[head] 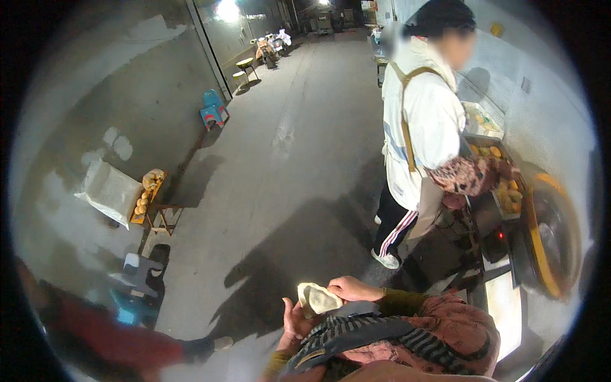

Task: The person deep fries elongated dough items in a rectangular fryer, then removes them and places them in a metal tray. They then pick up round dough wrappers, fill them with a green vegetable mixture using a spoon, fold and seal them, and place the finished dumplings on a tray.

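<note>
In front of my body, low in the head view, is a thin, pale round of dough (317, 300) with a cupped middle and a raised rim. My left hand (297, 322) lies under its lower left edge, thumb pointing up and palm turned towards it. My right hand (351, 289) pinches the dough's upper right edge between thumb and curled fingers. A dark-and-grey striped cloth (353, 329) and a patterned pink sleeve cover part of my arms and chest.
At the right, a co-worker (415, 129) reaches over trays of yellow food (508, 198), beside a large round yellow-rimmed vessel (544, 238). A blue stool (213, 109) and an orange tray of round items (143, 205) stand by the left wall. Someone in red (129, 346) is at lower left.
</note>
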Demonstrator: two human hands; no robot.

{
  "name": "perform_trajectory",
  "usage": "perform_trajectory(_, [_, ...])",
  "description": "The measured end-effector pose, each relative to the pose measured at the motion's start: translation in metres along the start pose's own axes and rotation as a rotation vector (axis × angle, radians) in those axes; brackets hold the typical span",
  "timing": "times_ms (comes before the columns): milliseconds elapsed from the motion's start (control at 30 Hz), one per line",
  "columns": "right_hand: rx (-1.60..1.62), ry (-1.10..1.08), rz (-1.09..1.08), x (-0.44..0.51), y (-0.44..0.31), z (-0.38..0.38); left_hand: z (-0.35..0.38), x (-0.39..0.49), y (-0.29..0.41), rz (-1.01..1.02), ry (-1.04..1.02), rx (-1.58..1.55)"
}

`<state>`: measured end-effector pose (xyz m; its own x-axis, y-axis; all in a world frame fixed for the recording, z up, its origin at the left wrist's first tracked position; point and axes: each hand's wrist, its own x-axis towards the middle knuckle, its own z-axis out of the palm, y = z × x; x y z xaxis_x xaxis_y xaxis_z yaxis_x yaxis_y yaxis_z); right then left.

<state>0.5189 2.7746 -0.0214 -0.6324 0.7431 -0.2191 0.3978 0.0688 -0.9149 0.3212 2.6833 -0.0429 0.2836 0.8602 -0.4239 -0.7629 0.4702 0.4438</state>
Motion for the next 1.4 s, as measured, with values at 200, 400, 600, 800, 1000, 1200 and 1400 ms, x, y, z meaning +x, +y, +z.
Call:
perform_trajectory(200, [0.196,0.008,0.000,0.112,0.000,-0.052,0.004,0.096,0.090,0.007,-0.026,0.094])
perform_trajectory(400, [0.187,0.199,0.007,0.230,0.004,-0.118,0.023,0.219,0.197,0.051,-0.302,0.599])
perform_trajectory(600, [0.090,0.502,0.086,0.306,-0.001,-0.192,0.058,0.360,0.292,0.092,-0.528,1.513])
perform_trajectory(800, [0.460,0.517,0.249,0.353,0.026,-0.271,0.062,0.488,0.303,0.034,-0.620,1.238])
perform_trajectory(1000, [0.513,0.301,0.242,0.452,0.076,-0.369,0.112,0.581,0.343,-0.107,-0.450,0.744])
perform_trajectory(1200, [0.737,0.065,0.359,0.541,0.104,-0.481,0.195,0.662,0.363,-0.211,-0.297,0.309])
perform_trajectory(1400, [1.257,-0.153,0.245,0.556,0.142,-0.582,0.250,0.785,0.349,-0.199,-0.411,0.754])
